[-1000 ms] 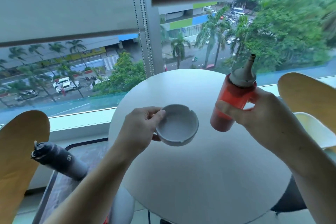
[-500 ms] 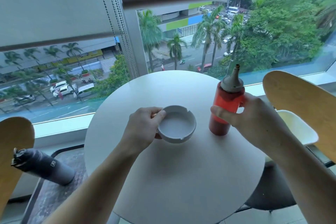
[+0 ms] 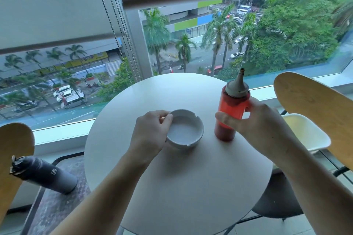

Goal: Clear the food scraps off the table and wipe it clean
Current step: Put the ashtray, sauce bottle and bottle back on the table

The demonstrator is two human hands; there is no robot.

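Ashtray (image 3: 184, 129) and sauce bottle (image 3: 231, 112) are both set upright on the round white table (image 3: 181, 187), side by side near the middle, not touching. The white ashtray's near-left rim is pinched by the left hand (image 3: 150, 131), thumb on top. The red bottle's body is wrapped by the right hand (image 3: 256, 122), so both grips are pressed onto something, not spread. No scraps can be made out on the tabletop. Off to the left, a dark flask (image 3: 44, 174) is seen lying on a lower surface, well apart.
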